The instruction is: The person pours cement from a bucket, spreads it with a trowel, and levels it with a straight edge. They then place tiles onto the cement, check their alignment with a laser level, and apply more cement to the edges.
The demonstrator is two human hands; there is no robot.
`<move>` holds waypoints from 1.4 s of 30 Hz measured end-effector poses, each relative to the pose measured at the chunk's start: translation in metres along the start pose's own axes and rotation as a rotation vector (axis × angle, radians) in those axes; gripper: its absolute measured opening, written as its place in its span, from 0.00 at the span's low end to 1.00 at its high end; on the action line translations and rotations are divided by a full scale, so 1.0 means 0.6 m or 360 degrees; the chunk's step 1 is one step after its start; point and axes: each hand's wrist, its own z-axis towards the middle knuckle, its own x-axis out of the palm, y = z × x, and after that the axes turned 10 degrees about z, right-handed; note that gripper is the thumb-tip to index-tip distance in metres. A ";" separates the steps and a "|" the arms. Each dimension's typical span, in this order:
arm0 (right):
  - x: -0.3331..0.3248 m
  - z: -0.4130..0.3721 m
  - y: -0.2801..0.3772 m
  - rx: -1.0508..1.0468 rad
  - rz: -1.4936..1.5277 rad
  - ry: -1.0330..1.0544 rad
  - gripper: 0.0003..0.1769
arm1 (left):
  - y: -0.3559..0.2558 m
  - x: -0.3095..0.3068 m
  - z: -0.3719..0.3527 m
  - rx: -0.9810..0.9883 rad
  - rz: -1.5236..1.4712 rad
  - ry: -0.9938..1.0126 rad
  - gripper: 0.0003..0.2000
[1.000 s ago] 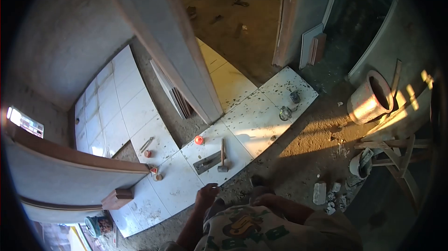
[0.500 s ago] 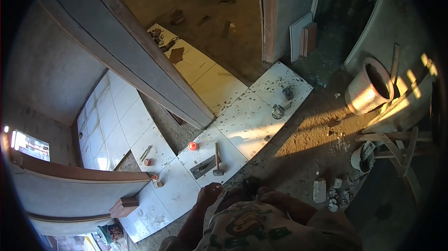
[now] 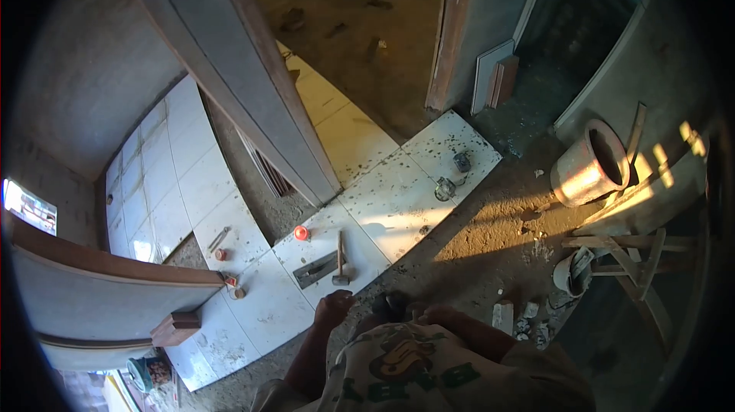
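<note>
My left hand [image 3: 334,309] is low over the near edge of the white floor tiles [image 3: 264,301], its fingers curled inward; whether anything is inside them is hidden. Close to my shirt front, my right hand [image 3: 419,312] is in shadow, and its fingers are hard to make out. Just beyond the left hand lies a mallet [image 3: 341,265], head toward me. Beside it rests a flat grey tool [image 3: 315,270], like a trowel. A small red round object [image 3: 302,233] sits past them. Neither hand touches these.
A dark block [image 3: 462,161] and a small clear object [image 3: 444,189] sit on speckled tiles. To the right are a large bucket [image 3: 586,167], wooden trestle [image 3: 639,259], smaller bucket [image 3: 570,273] and rubble [image 3: 503,318]. A door frame post [image 3: 253,75] rises at left of centre.
The camera view has turned slightly, so the floor and tools appear further left. My hands keep nearly the same pose, and the mallet and grey tool have stayed on the tiles.
</note>
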 end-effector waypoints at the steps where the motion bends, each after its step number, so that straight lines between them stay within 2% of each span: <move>1: -0.007 -0.004 0.013 -0.0072 -0.0152 0.0069 0.17 | 0.044 0.019 0.006 0.0351 0.0225 -0.0147 0.15; 2: -0.014 -0.008 0.025 -0.0150 -0.0301 0.0132 0.17 | 0.065 0.018 0.006 0.0709 0.0610 -0.0291 0.14; 3: -0.025 -0.008 0.032 -0.0320 -0.0599 0.0222 0.18 | 0.071 0.018 -0.001 0.0503 0.0433 -0.0201 0.13; 4: -0.030 -0.009 0.031 -0.0310 -0.0611 0.0214 0.18 | 0.072 0.016 -0.005 0.0306 0.0261 -0.0114 0.13; 5: -0.034 -0.011 0.031 -0.0324 -0.0349 0.0146 0.19 | 0.068 0.012 -0.007 0.0318 0.0256 -0.0122 0.13; 6: -0.035 -0.010 0.034 -0.0341 -0.0080 0.0083 0.20 | 0.065 0.007 -0.012 0.0170 0.0138 -0.0055 0.12; 7: -0.033 -0.006 0.039 -0.0339 -0.0078 0.0084 0.20 | 0.065 0.004 -0.016 0.0016 0.0023 0.0019 0.12; 9: -0.032 -0.001 0.059 -0.0005 -0.0214 0.0014 0.20 | 0.069 0.005 -0.013 -0.0025 0.0049 0.0014 0.12; 11: -0.032 0.002 0.064 0.0013 -0.0159 -0.0038 0.21 | 0.069 -0.001 -0.003 -0.0055 0.0073 0.0008 0.12; 13: -0.028 0.007 0.061 0.0037 -0.0103 -0.0095 0.22 | 0.063 -0.014 0.008 0.0194 0.0144 -0.0047 0.12; 15: -0.026 0.012 0.063 0.0093 -0.0155 -0.0100 0.23 | 0.071 -0.017 0.030 0.0160 0.0038 -0.0019 0.13; 16: -0.029 0.006 0.071 0.0099 -0.0144 -0.0099 0.23 | 0.075 -0.019 0.037 0.0118 -0.0066 0.0003 0.13; 17: -0.039 0.001 0.078 0.0065 -0.0200 -0.0058 0.24 | 0.077 -0.021 0.047 -0.0061 -0.0071 0.0048 0.12; 19: -0.043 -0.005 0.086 0.0036 -0.0261 -0.0015 0.25 | 0.079 -0.028 0.060 0.0047 -0.0050 -0.0002 0.12; 21: -0.039 0.003 0.074 0.0122 -0.0067 -0.0166 0.24 | 0.087 -0.030 0.071 0.0221 -0.0027 -0.0075 0.12; 25: -0.016 0.040 0.012 -0.0060 0.0151 -0.0351 0.24 | 0.085 -0.031 0.071 -0.0010 -0.0189 -0.0094 0.11; 27: -0.023 0.038 0.013 -0.0068 -0.0342 -0.0223 0.23 | 0.124 0.000 0.075 0.0133 -0.0197 -0.0091 0.11; 28: -0.019 0.043 -0.001 -0.0075 -0.0343 -0.0213 0.23 | 0.134 0.006 0.074 0.0122 -0.0196 -0.0094 0.11; 30: -0.024 0.055 -0.025 -0.0272 -0.0579 -0.0296 0.22 | 0.148 0.016 0.071 0.0725 0.0589 -0.0213 0.06; 31: -0.043 0.044 -0.007 -0.0291 -0.0605 -0.0268 0.22 | 0.141 0.026 0.065 0.0368 0.0265 -0.0140 0.06; 33: -0.081 0.018 0.028 -0.0141 -0.0290 -0.0270 0.21 | 0.119 0.029 0.054 0.0240 0.0126 -0.0204 0.08; 34: -0.092 0.022 0.027 -0.0175 -0.0335 -0.0217 0.21 | 0.098 0.020 0.046 0.0148 0.0006 -0.0254 0.11; 35: -0.102 0.026 0.023 -0.0207 -0.0270 -0.0189 0.22 | 0.060 0.003 0.032 -0.0151 -0.0199 -0.0212 0.11; 37: -0.115 0.060 -0.007 -0.0287 -0.0277 -0.0087 0.22 | 0.052 0.012 0.030 -0.0276 -0.0280 -0.0302 0.12; 39: -0.102 0.142 -0.088 0.0178 -0.0426 -0.0058 0.22 | 0.038 0.023 0.021 -0.0432 -0.0345 -0.0346 0.13; 40: -0.137 0.126 -0.071 0.0137 -0.0471 -0.0008 0.22 | 0.032 0.034 0.015 -0.0494 -0.0365 -0.0391 0.13; 42: -0.206 0.081 -0.053 -0.0486 -0.0792 0.0351 0.23 | 0.016 0.056 0.007 -0.0635 -0.0307 -0.0422 0.14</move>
